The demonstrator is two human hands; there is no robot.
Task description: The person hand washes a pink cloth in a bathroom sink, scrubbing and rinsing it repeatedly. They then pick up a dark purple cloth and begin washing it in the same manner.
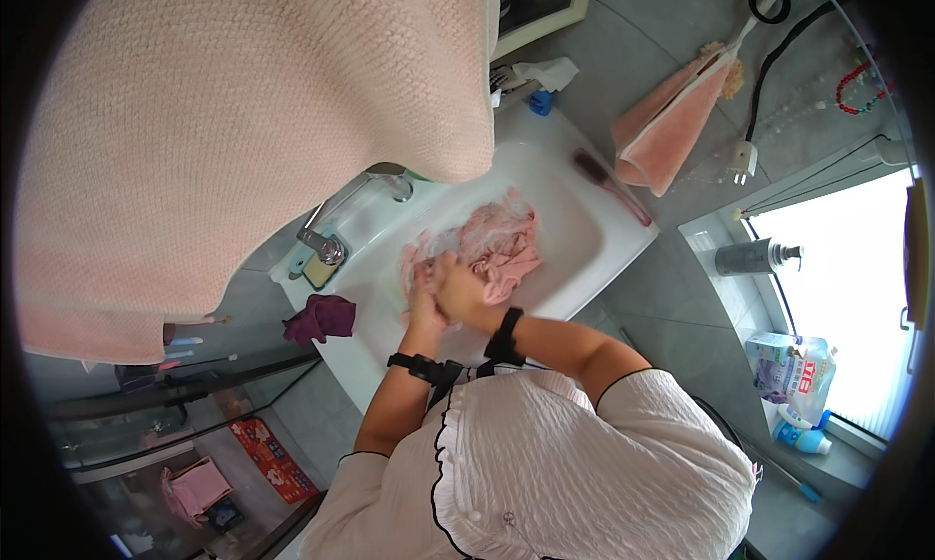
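Observation:
A wet pink cloth (506,253) lies bunched up in the white sink (575,239), with whitish foam over parts of it. My left hand (422,295) and my right hand (461,289) are pressed together at the cloth's left end. Both look closed around a part of it, though their fingers are partly hidden and slightly blurred. Each of my wrists wears a black strap.
A metal faucet (326,248), a yellow soap bar (319,271) and a purple cloth (321,318) are along the sink's left side. A pink brush (623,202) rests on its right rim. A large pale pink towel (243,122) hangs at upper left. Bottles (804,438) stand by the window.

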